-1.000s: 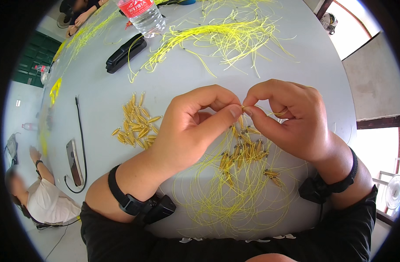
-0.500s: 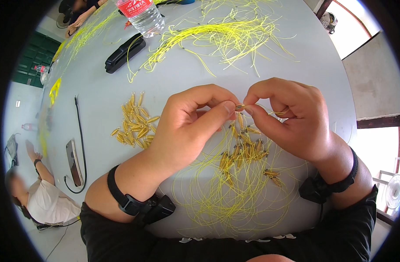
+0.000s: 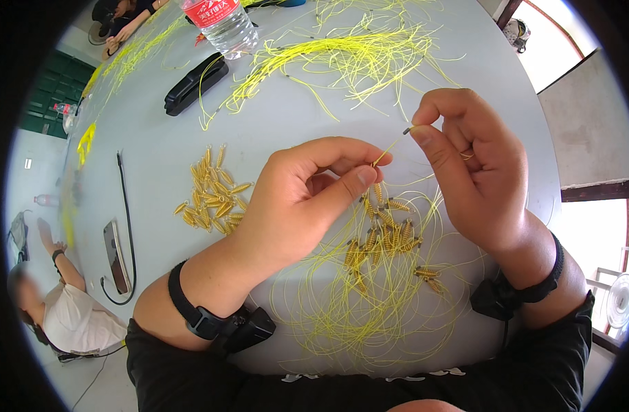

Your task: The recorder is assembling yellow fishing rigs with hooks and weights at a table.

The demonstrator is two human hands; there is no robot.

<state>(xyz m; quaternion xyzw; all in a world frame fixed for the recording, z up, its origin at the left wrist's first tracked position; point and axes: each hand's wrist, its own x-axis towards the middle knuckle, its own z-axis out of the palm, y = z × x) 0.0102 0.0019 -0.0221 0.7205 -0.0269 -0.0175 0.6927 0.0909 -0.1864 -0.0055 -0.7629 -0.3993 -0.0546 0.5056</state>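
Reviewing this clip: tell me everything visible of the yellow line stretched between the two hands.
The yellow line is thin and cord-like, with a small dark sleeve-like piece at the upper end of the visible span. That span looks straight and taut, slanting up and rightward from the pinched fingertips of the left hand to those of the right hand. Its exact material is unclear. Whether it joins the gold coiled piece just below the left fingertips cannot be told.
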